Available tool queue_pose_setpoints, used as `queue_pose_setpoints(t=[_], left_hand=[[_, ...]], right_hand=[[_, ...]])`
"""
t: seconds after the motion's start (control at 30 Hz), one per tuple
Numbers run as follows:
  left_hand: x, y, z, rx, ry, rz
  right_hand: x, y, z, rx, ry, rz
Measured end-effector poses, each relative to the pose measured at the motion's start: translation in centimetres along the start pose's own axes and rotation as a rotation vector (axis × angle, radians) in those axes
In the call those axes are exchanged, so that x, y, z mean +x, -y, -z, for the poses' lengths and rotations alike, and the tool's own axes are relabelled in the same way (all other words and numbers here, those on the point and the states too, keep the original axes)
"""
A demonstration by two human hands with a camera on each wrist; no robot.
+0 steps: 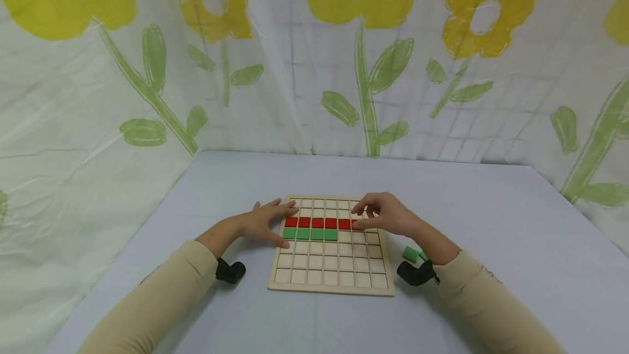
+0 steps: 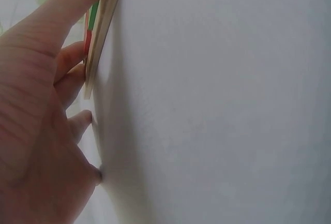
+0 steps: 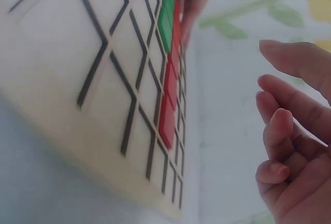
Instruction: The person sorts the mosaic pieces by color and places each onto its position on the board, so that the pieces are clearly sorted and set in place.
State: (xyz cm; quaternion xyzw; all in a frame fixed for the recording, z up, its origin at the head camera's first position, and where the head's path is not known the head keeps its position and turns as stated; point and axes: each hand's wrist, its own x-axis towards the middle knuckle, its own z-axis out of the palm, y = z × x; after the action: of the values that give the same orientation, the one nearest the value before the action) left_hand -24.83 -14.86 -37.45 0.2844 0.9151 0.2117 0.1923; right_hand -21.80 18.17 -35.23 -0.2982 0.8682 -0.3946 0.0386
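Note:
A square wooden grid board (image 1: 331, 290) lies on the table, with a row of several red tiles (image 1: 318, 223) and, just nearer, a shorter row of green tiles (image 1: 316, 234). My left hand (image 1: 265, 223) rests spread at the board's left edge; its thumb and fingertips touch the rim in the left wrist view. Over the right end of the red row hovers my right hand (image 1: 388, 216). In the right wrist view, its thumb and loosely bent fingers (image 3: 282, 125) are apart from the board, with nothing between them.
Loose green tiles (image 1: 410, 254) lie right of the board, partly hidden by the black right wrist camera (image 1: 415, 273). Another black camera (image 1: 231, 272) is on my left wrist. Behind the pale table (image 1: 472, 201) hangs a flowered curtain (image 1: 295, 70).

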Motion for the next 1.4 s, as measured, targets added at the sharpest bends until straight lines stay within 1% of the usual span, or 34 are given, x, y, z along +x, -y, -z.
queue_pose_setpoints(t=[0.2, 0.5, 0.67, 0.87, 1.0, 1.2, 1.4], left_hand=[[-0.1, -0.1, 0.0, 0.002, -0.002, 0.005], [0.0, 0.1, -0.1, -0.002, 0.006, 0.008], [0.0, 0.1, -0.1, -0.013, 0.008, 0.004], [0.0, 0.0, -0.2, -0.004, 0.012, 0.000], [0.1, 0.0, -0.1, 0.003, 0.016, 0.008], [0.0, 0.0, 0.0, 0.007, 0.015, 0.014], [0.0, -0.2, 0.1, 0.001, 0.009, 0.006]], right_hand=[[-1.9, -0.4, 1.8, -0.019, -0.010, -0.052], [-4.9, -1.1, 3.3, -0.090, -0.014, -0.063], [-6.8, -1.4, 4.0, -0.092, -0.021, -0.093], [-9.0, -2.2, 4.8, -0.087, -0.028, -0.126], [-10.4, -2.7, 5.3, -0.088, -0.057, -0.141], [-11.9, -3.6, 5.6, -0.093, -0.103, -0.125], [-12.7, -3.9, 5.4, -0.050, -0.115, -0.171]])
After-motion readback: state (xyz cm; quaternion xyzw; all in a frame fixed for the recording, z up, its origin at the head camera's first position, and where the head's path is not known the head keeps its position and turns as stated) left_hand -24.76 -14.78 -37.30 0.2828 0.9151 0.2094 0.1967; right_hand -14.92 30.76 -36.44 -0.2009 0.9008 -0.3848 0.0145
